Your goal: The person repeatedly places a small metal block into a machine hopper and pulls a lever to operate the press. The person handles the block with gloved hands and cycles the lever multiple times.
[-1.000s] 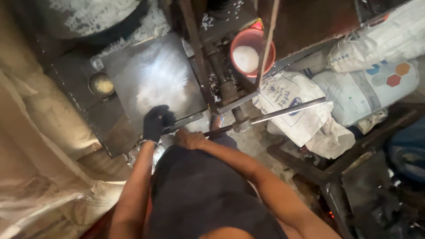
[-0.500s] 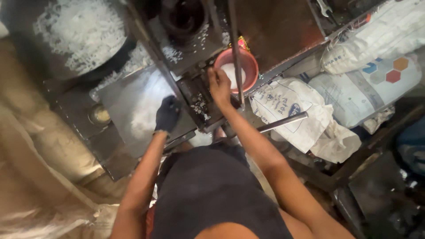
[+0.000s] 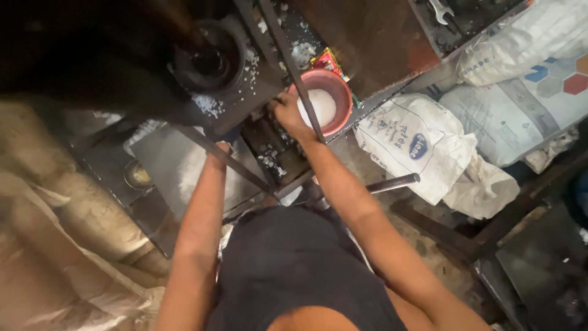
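Taking the red bowl (image 3: 323, 101) of white powder as the landmark, far to its left lies crumpled tan sheeting (image 3: 49, 245), then a small round tin (image 3: 137, 176) and a grey metal plate (image 3: 184, 171) dusted white on the dark counter (image 3: 104, 165). Nearer the bowl, still on its left, the left hand (image 3: 217, 149) reaches up under a slanting steel bar (image 3: 226, 159); the bar and deep shadow cover the fingers, so I cannot tell whether they are closed on anything or spread. Above it and left of the bowl sits a dark round die (image 3: 208, 61) ringed with white crumbs (image 3: 211, 105). The right hand (image 3: 288, 113) is at the bowl's left rim, fingers curled loosely at the edge; whether they pinch the rim or just rest there is hard to make out, since a thin rod (image 3: 300, 86) crosses in front. A bright packet (image 3: 329, 61) lies just behind the bowl. Below and right of the bowl a steel pipe (image 3: 392, 182) juts out, and further right are white sacks (image 3: 429, 147), some cut off by the frame. In my judgement the risks are these: a hand caught between bars if the press parts move, the bowl tipped off its ledge by the crowded right wrist, or powder spilled into the machine. The top left is nearly black and unreadable.
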